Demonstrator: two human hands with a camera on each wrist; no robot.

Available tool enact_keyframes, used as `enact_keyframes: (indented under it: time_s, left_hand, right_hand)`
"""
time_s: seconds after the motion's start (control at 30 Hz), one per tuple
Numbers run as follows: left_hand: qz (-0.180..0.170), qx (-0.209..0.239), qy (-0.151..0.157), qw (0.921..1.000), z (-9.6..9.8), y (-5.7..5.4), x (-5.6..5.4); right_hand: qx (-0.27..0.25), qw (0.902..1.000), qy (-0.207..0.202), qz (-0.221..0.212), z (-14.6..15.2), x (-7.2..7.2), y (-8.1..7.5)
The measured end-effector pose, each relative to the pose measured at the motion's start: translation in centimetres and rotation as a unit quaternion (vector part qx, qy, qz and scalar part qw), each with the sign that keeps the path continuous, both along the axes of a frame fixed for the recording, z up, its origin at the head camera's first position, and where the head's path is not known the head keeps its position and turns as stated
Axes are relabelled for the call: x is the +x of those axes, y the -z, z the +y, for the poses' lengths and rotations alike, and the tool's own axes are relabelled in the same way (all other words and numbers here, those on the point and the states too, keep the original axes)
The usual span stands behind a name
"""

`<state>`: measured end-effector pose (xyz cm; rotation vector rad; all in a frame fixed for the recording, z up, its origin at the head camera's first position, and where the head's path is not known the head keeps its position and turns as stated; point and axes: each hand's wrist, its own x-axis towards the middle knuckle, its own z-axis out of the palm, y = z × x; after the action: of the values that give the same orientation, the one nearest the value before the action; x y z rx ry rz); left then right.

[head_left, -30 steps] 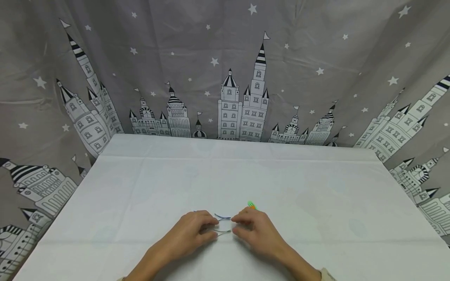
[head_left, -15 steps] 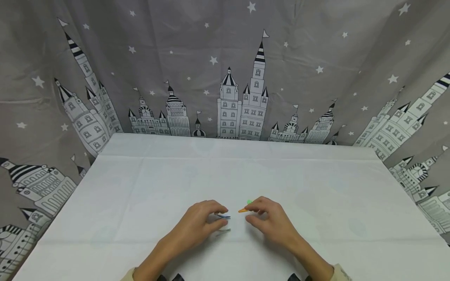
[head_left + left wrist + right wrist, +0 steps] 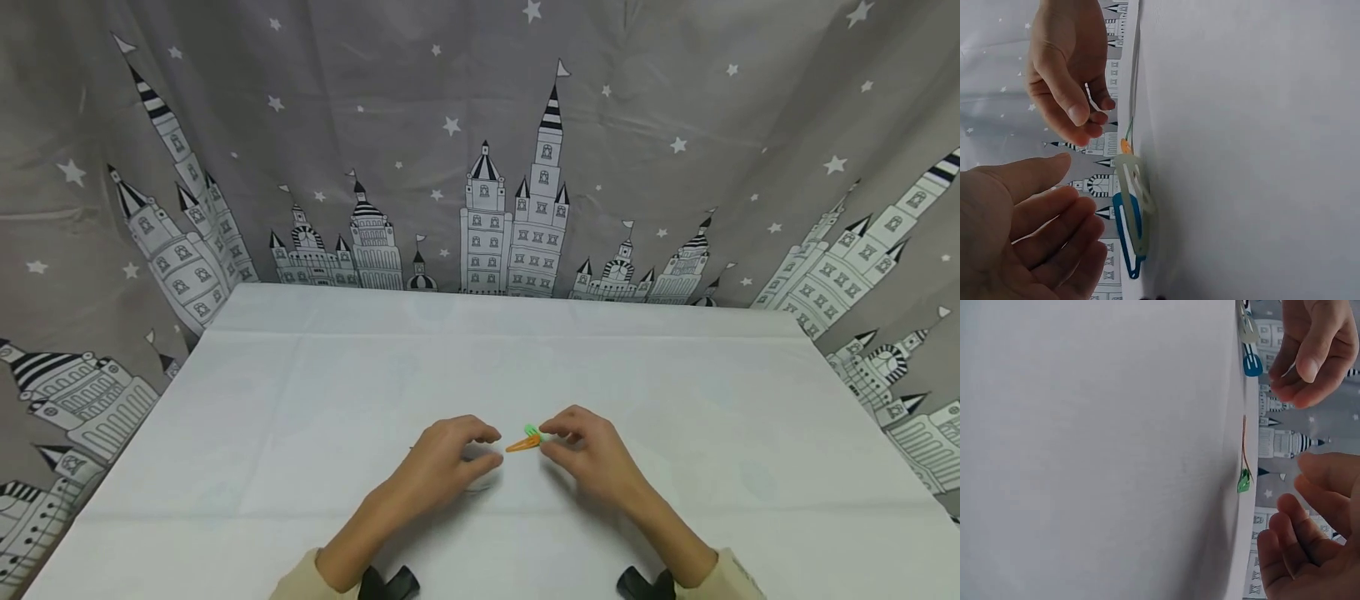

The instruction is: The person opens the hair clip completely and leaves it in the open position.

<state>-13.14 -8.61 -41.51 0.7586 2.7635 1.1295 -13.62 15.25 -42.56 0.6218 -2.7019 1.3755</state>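
A carrot-shaped hair clip (image 3: 522, 445), orange with a green top, lies on the white table between the two hands. My right hand (image 3: 596, 458) hovers beside its green end, fingers loosely bent and nothing between them. To the left, my left hand (image 3: 442, 462) hangs over two snap hair clips and holds nothing. It mostly hides them in the head view. The left wrist view shows them on the table: a pale green clip (image 3: 1129, 194) and a blue clip (image 3: 1124, 240), one overlapping the other from that angle. Both hands appear lifted off the table.
The white-covered table (image 3: 375, 367) reaches back to a grey curtain (image 3: 337, 150) printed with castles and stars. Dark wrist mounts (image 3: 388, 583) show below the sleeves (image 3: 318, 579).
Both hands have drawn back from the clips. The right moved right and away, uncovering the carrot clip; the left shifted right and forward over the other two clips.
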Motion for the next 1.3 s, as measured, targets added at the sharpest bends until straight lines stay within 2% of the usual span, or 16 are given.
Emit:
enact_keyframes:
  time_s: [0.2, 0.43, 0.6, 0.9, 1.3]
  left_hand:
    - [0.001, -0.001, -0.004, 1.0000, 1.0, 0.5, -0.9]
    - [-0.010, -0.004, -0.001, 0.9999, 1.8, 1.0, -1.6]
    - [-0.022, -0.014, -0.008, 0.9996, 2.2, 1.2, -1.9]
    - [-0.012, -0.023, -0.001, 0.9997, 2.5, 1.5, -2.1]
    - [-0.007, -0.023, 0.003, 0.9997, 2.4, 1.9, -2.3]
  right_hand:
    - [0.005, 0.9998, 0.003, -0.016, 0.3, -0.7, 0.4]
    - [0.017, 0.9997, -0.014, -0.008, 0.2, -1.4, 1.1]
    - [0.031, 0.9993, -0.021, -0.006, -0.1, -1.6, 1.6]
    - [0.060, 0.9982, -0.005, -0.003, -0.4, -1.6, 1.7]
    - [0.058, 0.9983, 0.005, 0.003, -0.7, -1.6, 1.7]
